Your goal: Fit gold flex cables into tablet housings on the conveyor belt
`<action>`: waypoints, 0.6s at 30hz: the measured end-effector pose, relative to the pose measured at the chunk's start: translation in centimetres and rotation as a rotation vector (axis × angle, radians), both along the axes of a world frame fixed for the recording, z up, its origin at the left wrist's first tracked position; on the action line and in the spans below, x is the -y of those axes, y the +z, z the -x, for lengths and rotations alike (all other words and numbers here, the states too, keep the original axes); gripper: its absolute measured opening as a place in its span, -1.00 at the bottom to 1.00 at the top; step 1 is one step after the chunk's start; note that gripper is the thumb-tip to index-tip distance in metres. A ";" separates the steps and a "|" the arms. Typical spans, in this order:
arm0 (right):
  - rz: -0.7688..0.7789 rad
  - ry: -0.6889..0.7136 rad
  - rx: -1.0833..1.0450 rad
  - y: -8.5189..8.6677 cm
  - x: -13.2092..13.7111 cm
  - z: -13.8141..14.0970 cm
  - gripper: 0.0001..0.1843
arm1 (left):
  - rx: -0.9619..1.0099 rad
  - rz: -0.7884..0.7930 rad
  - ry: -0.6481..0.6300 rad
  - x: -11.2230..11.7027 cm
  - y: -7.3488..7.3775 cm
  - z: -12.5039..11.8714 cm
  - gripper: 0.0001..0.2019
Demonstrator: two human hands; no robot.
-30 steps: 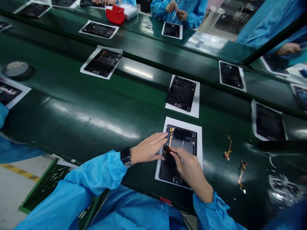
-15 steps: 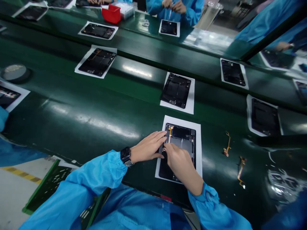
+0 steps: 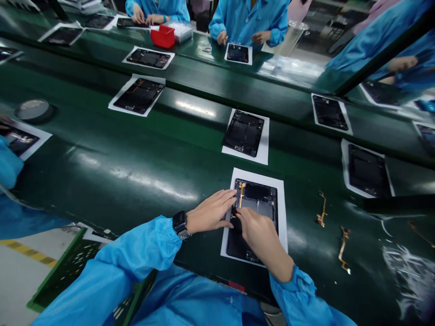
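An opened dark tablet chassis (image 3: 258, 206) lies on a white sheet (image 3: 282, 203) on the green belt in front of me. An orange flex cable (image 3: 241, 192) runs along its upper left edge. My left hand (image 3: 209, 213), with a watch on the wrist, rests flat against the chassis's left side, fingers stretched out. My right hand (image 3: 260, 235) lies over the chassis, its fingertips pressed down at the lower end of the flex cable. Nothing is visibly held in either hand.
Two loose flex cables (image 3: 322, 208) (image 3: 343, 249) lie on the belt to the right. More chassis on sheets (image 3: 244, 132) (image 3: 139, 95) (image 3: 369, 171) sit farther along. People in blue coats (image 3: 248, 20) work at the far side by a red bin (image 3: 163, 36). A round dark disc (image 3: 34, 110) sits left.
My right hand has slid up from the chassis's middle to its left edge, fingertips now on the cable's lower end. The left hand has stayed put. The view has tilted up slightly.
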State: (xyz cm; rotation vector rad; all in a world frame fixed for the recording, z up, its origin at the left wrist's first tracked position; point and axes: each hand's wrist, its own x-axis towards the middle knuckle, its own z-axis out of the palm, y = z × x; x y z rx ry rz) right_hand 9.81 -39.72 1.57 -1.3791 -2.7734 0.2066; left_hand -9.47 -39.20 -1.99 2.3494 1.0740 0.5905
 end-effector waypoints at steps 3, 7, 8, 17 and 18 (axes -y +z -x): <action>0.008 -0.007 -0.001 -0.2 0.2 0.9 -0.78 | -0.003 0.006 0.008 -0.1 -0.1 -0.1 -0.18; 0.077 -0.091 -0.200 -0.7 0.4 0.4 -0.76 | -0.029 0.002 0.011 0.1 0.3 0.0 -0.16; 0.117 -0.137 -0.319 -0.9 0.3 -0.1 -0.77 | -0.024 0.003 0.007 0.0 0.5 0.1 -0.16; 0.645 -0.773 -1.497 -2.3 -1.0 -4.7 -0.65 | -0.239 -0.069 0.173 -9.4 2.1 -3.2 -0.68; 0.589 -0.777 -1.405 -2.2 -1.5 -5.4 -0.61 | -0.297 -0.054 0.163 -10.8 2.0 -3.8 -0.68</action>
